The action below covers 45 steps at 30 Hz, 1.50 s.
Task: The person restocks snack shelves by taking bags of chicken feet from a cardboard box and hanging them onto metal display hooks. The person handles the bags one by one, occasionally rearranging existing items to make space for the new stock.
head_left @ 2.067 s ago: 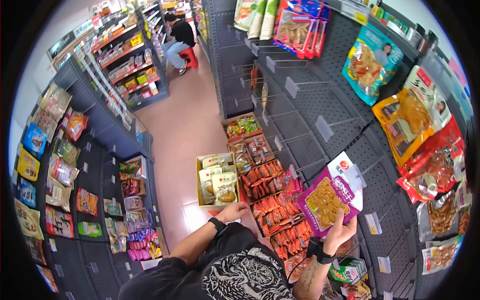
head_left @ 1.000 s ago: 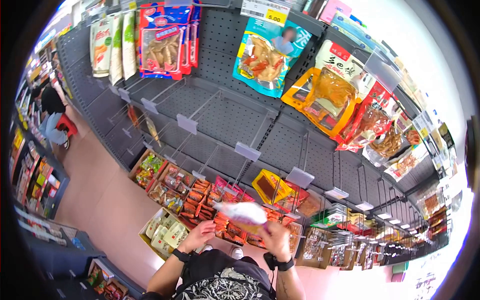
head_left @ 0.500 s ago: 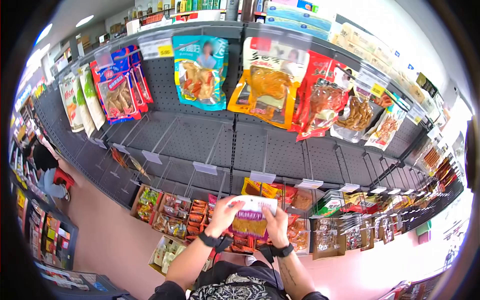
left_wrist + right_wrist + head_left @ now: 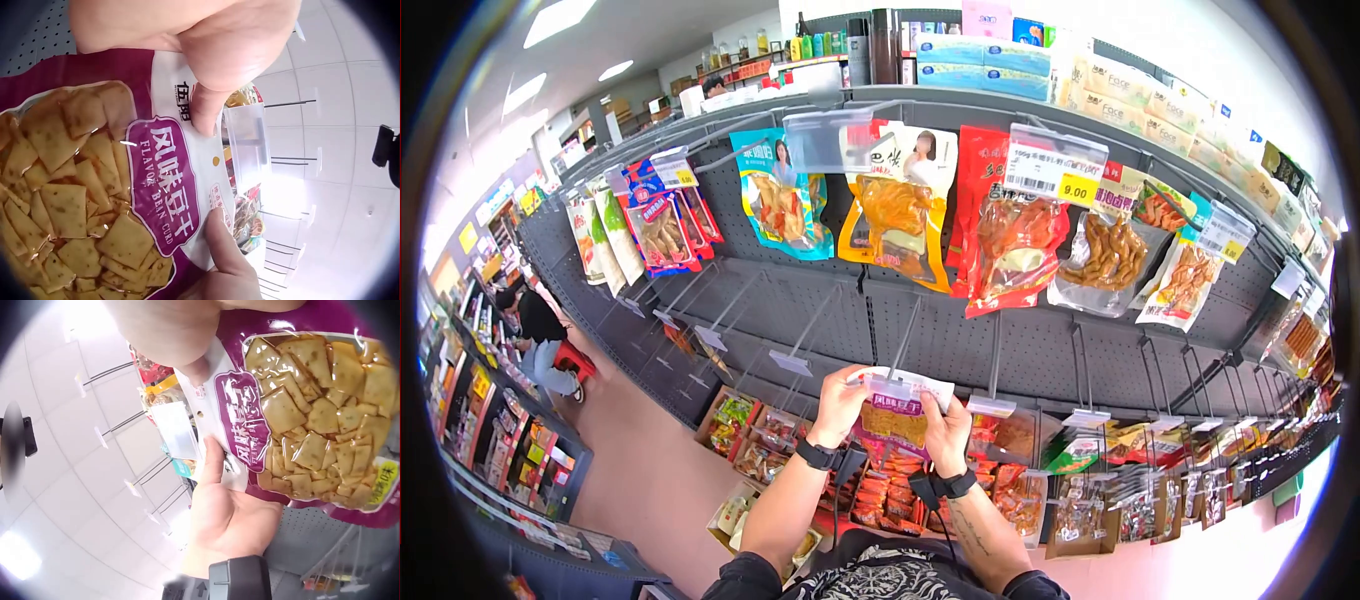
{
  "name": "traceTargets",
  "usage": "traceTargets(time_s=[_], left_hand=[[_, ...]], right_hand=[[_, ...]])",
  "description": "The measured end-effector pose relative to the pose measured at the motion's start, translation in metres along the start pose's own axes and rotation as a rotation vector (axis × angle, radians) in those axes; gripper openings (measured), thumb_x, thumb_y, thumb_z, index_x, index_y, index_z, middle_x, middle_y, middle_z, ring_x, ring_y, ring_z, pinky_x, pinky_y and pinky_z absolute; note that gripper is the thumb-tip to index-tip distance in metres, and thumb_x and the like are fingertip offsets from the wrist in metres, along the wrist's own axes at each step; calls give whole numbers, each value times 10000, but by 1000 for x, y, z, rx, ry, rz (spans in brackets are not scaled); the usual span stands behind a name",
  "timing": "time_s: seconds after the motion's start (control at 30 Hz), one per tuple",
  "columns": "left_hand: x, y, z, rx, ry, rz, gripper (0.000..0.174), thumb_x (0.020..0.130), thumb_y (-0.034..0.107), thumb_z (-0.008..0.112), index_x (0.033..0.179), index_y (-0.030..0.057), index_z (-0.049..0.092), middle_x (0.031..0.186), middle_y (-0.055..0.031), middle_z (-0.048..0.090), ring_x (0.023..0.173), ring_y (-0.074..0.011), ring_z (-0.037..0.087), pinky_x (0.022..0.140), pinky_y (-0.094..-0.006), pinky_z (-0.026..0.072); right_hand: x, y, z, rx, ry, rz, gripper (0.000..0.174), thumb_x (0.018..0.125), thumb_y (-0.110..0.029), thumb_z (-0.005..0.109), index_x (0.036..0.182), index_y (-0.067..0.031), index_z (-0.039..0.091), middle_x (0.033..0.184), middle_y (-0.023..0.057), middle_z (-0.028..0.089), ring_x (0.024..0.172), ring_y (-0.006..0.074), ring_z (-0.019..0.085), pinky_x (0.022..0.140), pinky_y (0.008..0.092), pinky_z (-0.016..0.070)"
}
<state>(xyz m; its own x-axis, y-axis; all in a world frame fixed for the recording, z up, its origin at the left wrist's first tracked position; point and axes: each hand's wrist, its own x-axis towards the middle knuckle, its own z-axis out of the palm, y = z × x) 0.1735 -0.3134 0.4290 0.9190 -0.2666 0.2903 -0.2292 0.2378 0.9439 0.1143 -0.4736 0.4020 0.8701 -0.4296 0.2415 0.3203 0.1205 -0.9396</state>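
Note:
A purple and white bag of flavored bean curd (image 4: 895, 420) is held upright in front of the shelf. My left hand (image 4: 840, 408) pinches one side of its white top strip, with the thumb (image 4: 209, 112) on the printed face. On the other side, my right hand (image 4: 948, 435) grips the strip the same way. A small hang hole (image 4: 215, 161) shows in the strip between the two thumbs. Close behind the strip is the clear label holder (image 4: 247, 144) of a peg hook, which overlaps the bag's top in the head view.
Packaged meats, such as an orange bag (image 4: 897, 225) and a red bag (image 4: 1012, 235), hang on the upper row. Bare metal hooks (image 4: 997, 355) jut out below. Boxes of red snack packs (image 4: 890, 495) stand underneath. A seated person (image 4: 540, 335) is far left.
The right hand has brought the bag from the right side to the front, and the left hand has taken hold of its top. The head view has turned toward the shelf and lifted.

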Motion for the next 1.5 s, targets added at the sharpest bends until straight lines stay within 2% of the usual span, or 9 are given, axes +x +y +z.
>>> traceTargets(time_s=[0.53,0.73,0.87,1.03,1.07,1.13,1.27,1.4,1.5], left_hand=[[9,4,11,-119,83,-75,225,804,-40,543,998,-31,656,918,-47,668,847,-109,611,790,-240,464],[31,-12,14,-21,191,-109,219,863,138,661,1020,-14,653,932,-31,669,826,-78,598,739,-229,476],[65,-18,21,-1,208,-169,249,852,203,684,989,-3,655,905,-14,671,772,-68,590,659,-243,470],[98,-60,21,307,257,96,359,834,365,647,986,39,653,845,-112,682,763,-224,648,689,-335,489],[88,-54,24,363,317,65,332,840,272,669,1086,58,608,860,-73,663,686,-179,637,639,-320,489],[54,-49,18,451,331,287,570,807,166,684,1305,44,434,1336,-170,444,1089,-281,560,850,-349,475],[-65,-50,-1,616,298,373,701,803,132,685,1394,18,324,1445,-179,329,1325,-328,343,1108,-380,275],[-190,-84,-71,371,-165,-126,331,894,184,619,1185,30,582,1178,-105,608,1101,-224,578,946,-321,445],[-287,-128,-142,272,17,-443,308,896,239,626,1120,28,619,1021,-93,666,948,-160,619,831,-301,496]], right_hand=[[14,-6,-7,-124,-115,-91,200,902,-96,610,1070,11,633,986,38,668,900,95,578,801,254,455],[37,14,-9,-204,-110,-134,209,916,-104,568,1073,32,597,974,56,655,884,129,580,808,268,451],[31,37,-22,-85,-80,-174,535,849,-74,619,1313,64,390,1261,220,502,1152,260,500,971,341,394],[-24,31,-50,-432,-232,-75,480,795,-2,614,1255,18,481,1282,168,488,1153,256,506,921,323,446],[-36,19,-52,-541,-305,-33,434,791,2,611,1215,11,521,1275,158,495,1134,253,517,899,314,458],[-51,40,-70,-587,-321,-225,322,774,13,609,1096,21,594,1208,146,548,1047,261,557,906,338,438],[-79,40,-102,-534,-398,170,198,817,24,579,1013,23,607,1086,107,607,961,197,587,848,298,463],[-94,47,-121,-683,-748,307,213,843,-20,602,1053,11,612,1007,88,644,901,153,611,775,274,495],[-108,39,-100,-823,-903,518,273,849,-53,611,1111,21,593,992,80,664,920,158,626,812,279,490]])
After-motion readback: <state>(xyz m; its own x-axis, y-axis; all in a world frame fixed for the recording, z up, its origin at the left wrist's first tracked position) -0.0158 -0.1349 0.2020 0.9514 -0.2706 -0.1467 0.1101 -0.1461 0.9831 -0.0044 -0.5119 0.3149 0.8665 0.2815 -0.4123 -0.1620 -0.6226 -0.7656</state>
